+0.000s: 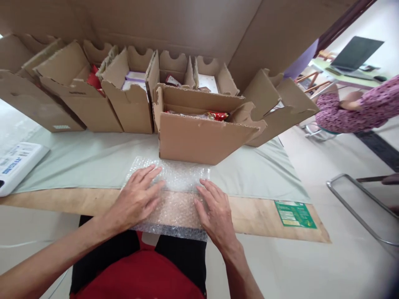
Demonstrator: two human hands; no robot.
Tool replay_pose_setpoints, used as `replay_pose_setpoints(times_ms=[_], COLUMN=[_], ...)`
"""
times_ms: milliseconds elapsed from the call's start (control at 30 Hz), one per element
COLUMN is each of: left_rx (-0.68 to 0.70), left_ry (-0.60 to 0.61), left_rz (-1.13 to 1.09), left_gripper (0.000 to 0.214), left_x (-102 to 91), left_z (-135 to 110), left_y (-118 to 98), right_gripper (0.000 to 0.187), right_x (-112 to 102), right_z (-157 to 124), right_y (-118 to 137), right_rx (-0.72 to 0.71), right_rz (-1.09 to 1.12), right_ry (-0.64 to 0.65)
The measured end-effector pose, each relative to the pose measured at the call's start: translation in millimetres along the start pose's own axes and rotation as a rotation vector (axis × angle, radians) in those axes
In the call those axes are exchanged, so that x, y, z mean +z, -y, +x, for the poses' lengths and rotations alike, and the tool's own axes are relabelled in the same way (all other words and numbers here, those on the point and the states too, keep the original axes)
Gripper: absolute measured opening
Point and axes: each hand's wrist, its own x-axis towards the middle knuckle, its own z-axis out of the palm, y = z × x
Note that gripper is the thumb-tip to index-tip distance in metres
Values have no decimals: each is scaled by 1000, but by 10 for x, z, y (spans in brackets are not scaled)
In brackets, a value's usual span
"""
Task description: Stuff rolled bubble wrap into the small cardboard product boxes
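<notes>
A sheet of clear bubble wrap [177, 207] lies over the table's front edge, its near end hanging past the wood. My left hand [141, 197] rests on its left side, fingers stretched out and apart. On the right side my right hand [215, 207] lies on the wrap with its fingers extended. Neither hand grips anything. Just behind the sheet stands an open cardboard box [199, 137] with red shiny packets [218, 116] inside.
Several open cardboard bins [127, 106] line the back against a tall cardboard panel [174, 25]. A white device [21, 166] sits at the left. A green label [295, 214] is on the wooden edge. At the right are a seated person [355, 106] and a metal-framed chair [352, 207].
</notes>
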Motion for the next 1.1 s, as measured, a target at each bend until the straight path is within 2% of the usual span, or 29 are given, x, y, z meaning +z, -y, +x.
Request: replay_pose_setpoints(times_ms=[133, 200, 333, 400, 467, 567, 667, 733, 800, 867, 933, 1000, 1100], left_rx=[-4, -12, -47, -50, -24, 30, 46, 50, 47, 11, -85, -248, -503], left_ry=[182, 232, 253, 247, 256, 297, 344, 366, 349, 269, 157, 88, 125], left_rz=[-45, -77, -160, -207, -238, -234, -220, -223, -242, -301, -409, -511, -554], left_gripper=[46, 53, 60, 61, 65, 76, 91, 94, 84, 57, 30, 23, 27], left_x=[128, 147, 26, -75, -164, -244, -281, -295, -303, -309, -323, -350, -381], left_z=[28, -5, -172, -296, -427, -581, -657, -680, -691, -680, -634, -543, -351], left_y=[28, 110, 251, 290, 316, 350, 382, 401, 408, 393, 352, 296, 235], right_gripper=[38, 39, 36, 43, 54, 52, 33, 29, 28, 27, 21, 14, 18], right_x=[57, 16, -284, -441, -504, -410, -281, -273, -327, -402, -453, -453, -354], right_z=[141, 85, -305, -531, -699, -781, -704, -630, -574, -538, -503, -447, -312], right_y=[-43, -186, -410, -367, -239, -66, -39, -57, -51, -7, 51, 81, 30], right_rx=[-34, 5, 36, -16, -79, -143, -143, -137, -119, -55, 71, 215, 381], right_rz=[-88, -149, -161, -96, -59, -89, -62, 20, 142, 272, 355, 366, 341], right_ry=[179, 173, 8, 41, 147, 223, 128, 49, 5, -2, -23, -87, -180])
